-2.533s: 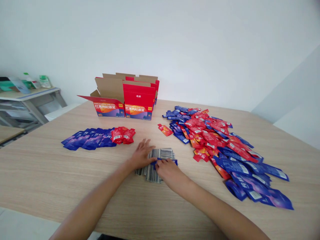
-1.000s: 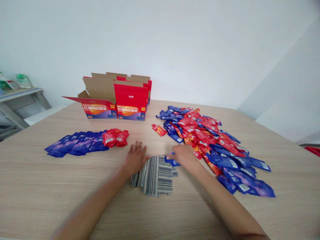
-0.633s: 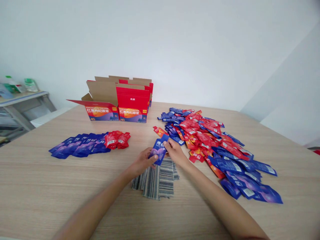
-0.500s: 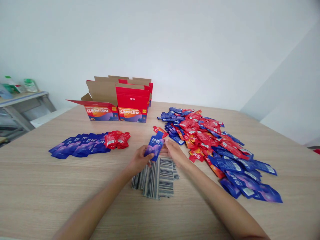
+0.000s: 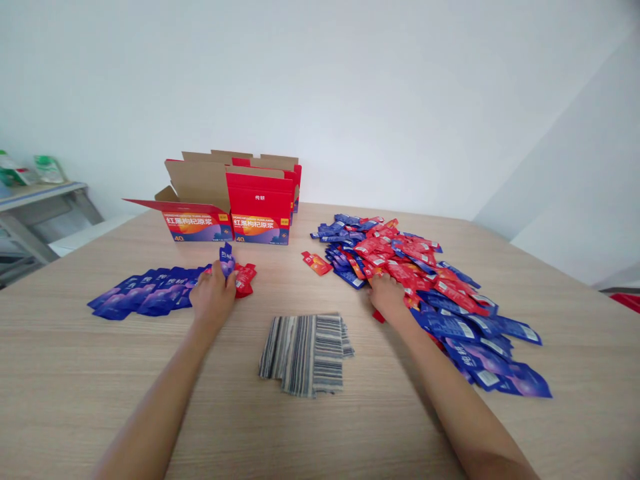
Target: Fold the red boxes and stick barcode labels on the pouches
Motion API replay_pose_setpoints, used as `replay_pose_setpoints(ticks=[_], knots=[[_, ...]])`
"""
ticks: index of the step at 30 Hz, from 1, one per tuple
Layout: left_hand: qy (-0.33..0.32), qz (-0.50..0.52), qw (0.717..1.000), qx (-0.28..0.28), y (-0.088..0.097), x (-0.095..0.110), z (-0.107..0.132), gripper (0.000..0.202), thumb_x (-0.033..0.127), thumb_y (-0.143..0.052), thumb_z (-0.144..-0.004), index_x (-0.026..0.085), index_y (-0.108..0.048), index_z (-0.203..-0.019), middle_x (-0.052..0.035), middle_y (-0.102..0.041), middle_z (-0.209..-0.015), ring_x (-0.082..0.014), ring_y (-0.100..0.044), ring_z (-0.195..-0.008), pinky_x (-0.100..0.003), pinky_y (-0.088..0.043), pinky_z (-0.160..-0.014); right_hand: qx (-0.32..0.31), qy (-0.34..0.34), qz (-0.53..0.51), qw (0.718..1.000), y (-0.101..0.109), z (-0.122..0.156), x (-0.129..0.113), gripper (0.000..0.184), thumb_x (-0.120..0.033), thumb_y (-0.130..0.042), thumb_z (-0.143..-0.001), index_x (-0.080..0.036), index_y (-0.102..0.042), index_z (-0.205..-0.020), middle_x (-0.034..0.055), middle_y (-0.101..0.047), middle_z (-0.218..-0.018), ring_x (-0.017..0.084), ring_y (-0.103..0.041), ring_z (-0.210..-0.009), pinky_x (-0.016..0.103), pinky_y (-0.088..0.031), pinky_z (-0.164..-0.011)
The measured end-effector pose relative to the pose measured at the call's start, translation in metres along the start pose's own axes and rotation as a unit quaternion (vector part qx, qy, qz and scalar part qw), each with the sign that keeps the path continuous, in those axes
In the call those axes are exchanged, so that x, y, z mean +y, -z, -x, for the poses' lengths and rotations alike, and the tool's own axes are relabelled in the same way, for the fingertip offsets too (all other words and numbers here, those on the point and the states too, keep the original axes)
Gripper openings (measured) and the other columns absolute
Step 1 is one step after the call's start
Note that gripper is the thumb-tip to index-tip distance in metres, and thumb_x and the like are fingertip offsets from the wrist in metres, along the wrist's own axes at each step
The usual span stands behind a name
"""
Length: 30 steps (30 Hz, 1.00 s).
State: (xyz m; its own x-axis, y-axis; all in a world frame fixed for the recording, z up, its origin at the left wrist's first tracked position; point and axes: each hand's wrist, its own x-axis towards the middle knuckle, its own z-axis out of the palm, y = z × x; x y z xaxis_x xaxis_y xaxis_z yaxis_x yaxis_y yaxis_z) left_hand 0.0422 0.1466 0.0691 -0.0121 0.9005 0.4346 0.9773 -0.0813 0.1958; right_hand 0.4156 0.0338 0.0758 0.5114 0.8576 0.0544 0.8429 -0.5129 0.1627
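Observation:
My left hand (image 5: pixel 214 297) is closed on a blue sachet (image 5: pixel 227 261), whose top sticks up past the fingers. It is over the right end of an overlapping row of blue sachets (image 5: pixel 159 291), beside a few red sachets (image 5: pixel 244 280). At the near left edge of a mixed pile, my right hand (image 5: pixel 388 295) has its fingers curled down on a red sachet (image 5: pixel 379 316). Most of that sachet is hidden under the hand. The pile holds many red sachets (image 5: pixel 407 272) and blue sachets (image 5: pixel 450 325). One red-orange sachet (image 5: pixel 317 263) lies apart, left of the pile.
A striped grey cloth (image 5: pixel 305 353) lies on the wooden table (image 5: pixel 240 427) between my forearms. Open red cartons (image 5: pixel 260 213) stand at the back left, near the white wall. At far left a side shelf (image 5: pixel 45 193) carries bottles and packets.
Both hands were together above the cloth with the blue sachet. My left hand has carried it left to the row, while my right hand has let go and moved right to the pile.

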Motion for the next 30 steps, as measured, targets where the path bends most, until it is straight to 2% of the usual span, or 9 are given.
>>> replay_pose_setpoints(ticks=[6, 11, 13, 16, 19, 22, 26, 28, 30], knots=[[-0.052, -0.055, 0.994, 0.074, -0.009, -0.008, 0.000, 0.042, 0.044, -0.041, -0.099, 0.014, -0.067, -0.112, -0.0184, -0.064, -0.118, -0.0376, -0.054, -0.107, -0.045, -0.043, -0.081, -0.002, 0.015, -0.027, 1.000, 0.022, 0.000, 0.013, 0.032, -0.009, -0.045, -0.092, -0.008, -0.070, -0.113, 0.0245, -0.068, -0.116, 0.034, -0.066, -0.110, 0.042, -0.046, -0.090], [-0.080, -0.004, 0.992, 0.102, -0.011, -0.004, 0.002, 0.041, 0.042, -0.043, -0.099, 0.014, -0.067, -0.117, -0.0196, -0.057, -0.131, -0.0386, -0.050, -0.112, -0.048, -0.041, -0.086, 0.011, 0.108, -0.146, 0.983, 0.051, -0.001, 0.040, 0.027, -0.017, -0.040, -0.096, -0.016, -0.067, -0.093, 0.0122, -0.072, -0.100, 0.022, -0.067, -0.098, 0.029, -0.047, -0.083], [-0.105, 0.063, 0.986, 0.111, -0.014, 0.005, 0.005, 0.041, 0.045, -0.045, -0.098, 0.016, -0.066, -0.119, -0.0182, -0.056, -0.133, -0.0376, -0.049, -0.116, -0.049, -0.040, -0.093, -0.032, 0.170, -0.286, 0.943, 0.055, 0.001, 0.037, 0.024, -0.024, -0.041, -0.096, -0.018, -0.063, -0.086, 0.0070, -0.070, -0.090, 0.019, -0.067, -0.087, 0.028, -0.050, -0.079], [-0.174, 0.241, 0.953, 0.055, -0.021, 0.025, 0.016, 0.037, 0.046, -0.043, -0.100, 0.019, -0.066, -0.109, -0.0125, -0.063, -0.116, -0.0299, -0.055, -0.111, -0.042, -0.042, -0.096, -0.161, 0.221, -0.489, 0.828, 0.047, 0.010, 0.011, 0.019, -0.034, -0.048, -0.092, -0.019, -0.058, -0.087, 0.0014, -0.065, -0.081, 0.017, -0.067, -0.075, 0.029, -0.055, -0.071], [-0.159, 0.424, 0.890, -0.046, -0.029, 0.045, 0.032, 0.043, 0.050, -0.034, -0.102, 0.018, -0.063, -0.097, -0.0058, -0.063, -0.088, -0.0193, -0.058, -0.082, -0.031, -0.047, -0.074, -0.312, 0.240, -0.522, 0.757, 0.032, 0.028, -0.025, 0.020, -0.038, -0.058, -0.088, -0.018, -0.058, -0.086, -0.0005, -0.063, -0.077, 0.018, -0.067, -0.072, 0.031, -0.058, -0.068], [-0.197, 0.474, 0.845, -0.154, -0.032, 0.053, 0.043, 0.041, 0.051, -0.040, -0.099, 0.017, -0.062, -0.093, -0.0017, -0.058, -0.077, -0.0148, -0.053, -0.069, -0.025, -0.042, -0.062, -0.354, 0.279, -0.413, 0.791, 0.026, 0.052, -0.052, 0.020, -0.037, -0.059, -0.090, -0.017, -0.063, -0.089, 0.0012, -0.066, -0.076, 0.018, -0.067, -0.070, 0.030, -0.055, -0.067], [-0.335, 0.388, 0.807, -0.291, -0.029, 0.047, 0.044, 0.024, 0.037, -0.066, -0.084, 0.017, -0.066, -0.097, -0.0011, -0.061, -0.081, -0.0149, -0.056, -0.071, -0.026, -0.045, -0.066, -0.148, 0.304, -0.125, 0.933, 0.040, 0.085, -0.067, 0.027, -0.041, -0.065, -0.090, -0.015, -0.070, -0.097, 0.0139, -0.072, -0.094, 0.029, -0.068, -0.091, 0.037, -0.051, -0.077], [-0.381, 0.345, 0.799, -0.313, -0.028, 0.042, 0.041, 0.031, 0.038, -0.074, -0.078, 0.018, -0.067, -0.101, -0.0036, -0.064, -0.093, -0.0183, -0.061, -0.084, -0.029, -0.048, -0.077, -0.070, 0.328, -0.040, 0.941, 0.048, 0.097, -0.072, 0.030, -0.039, -0.066, -0.091, -0.014, -0.071, -0.106, 0.0183, -0.070, -0.104, 0.033, -0.065, -0.102, 0.042, -0.047, -0.084], [-0.397, 0.312, 0.793, -0.342, -0.028, 0.038, 0.039, 0.053, 0.045, -0.082, -0.070, 0.020, -0.065, -0.114, -0.0061, -0.064, -0.109, -0.0237, -0.061, -0.103, -0.033, -0.048, -0.092, -0.036, 0.424, -0.050, 0.903, 0.049, 0.105, -0.079, 0.033, -0.036, -0.064, -0.094, -0.018, -0.066, -0.121, 0.0163, -0.067, -0.115, 0.031, -0.062, -0.109, 0.041, -0.045, -0.091]])
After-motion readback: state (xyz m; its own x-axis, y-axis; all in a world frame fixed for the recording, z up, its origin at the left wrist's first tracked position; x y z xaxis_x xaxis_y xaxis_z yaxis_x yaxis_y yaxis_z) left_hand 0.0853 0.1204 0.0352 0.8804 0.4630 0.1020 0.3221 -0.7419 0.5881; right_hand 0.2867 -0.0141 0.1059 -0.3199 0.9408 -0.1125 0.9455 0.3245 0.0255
